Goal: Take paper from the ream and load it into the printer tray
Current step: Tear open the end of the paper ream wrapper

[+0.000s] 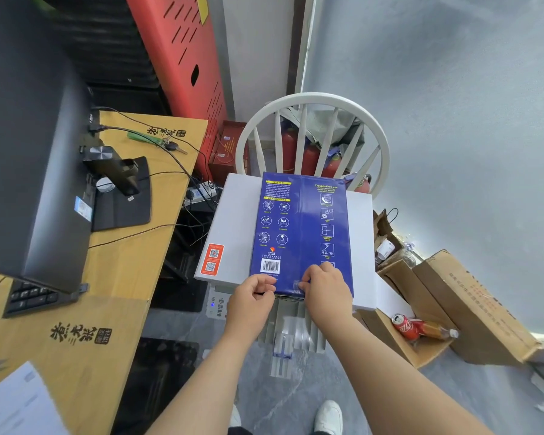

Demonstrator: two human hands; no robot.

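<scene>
Ream (299, 233) of paper, one unit, still sealed in its blue printed wrapper; task status: early. No sheet shows as withdrawn, and the wrapper looks closed along its whole visible length, so opening appears to be the step in hand. Remaining, by this reading: breach the near end flap, draw out a stack, square it, and seat it in the printer tray (291, 340).

Location: lying flat, long axis running away from the person, on a white flat surface (236, 208) that seems to be the printer's top or lid; its near end slightly overhangs the front edge. A white chair (311, 133) stands just behind.

Appearance: deep blue glossy wrap with yellow and white print, rows of small icons, a white barcode panel near the front edge. Corners crisp, no tears visible. A bit of clear tape or film shows at the near end between the hands.

Left hand (252, 296): fingers curled and pinching the wrapper's near edge. Right hand (325, 287): thumb and fingers closed on the same edge, at the tape.

Tray: pale ribbed panel projecting below the ream's front edge, partly hidden by the forearms; whether it already holds paper cannot be told.

Adjacent: printer control panel (217, 304), wooden desk (117, 277), cardboard boxes (471, 309).
</scene>
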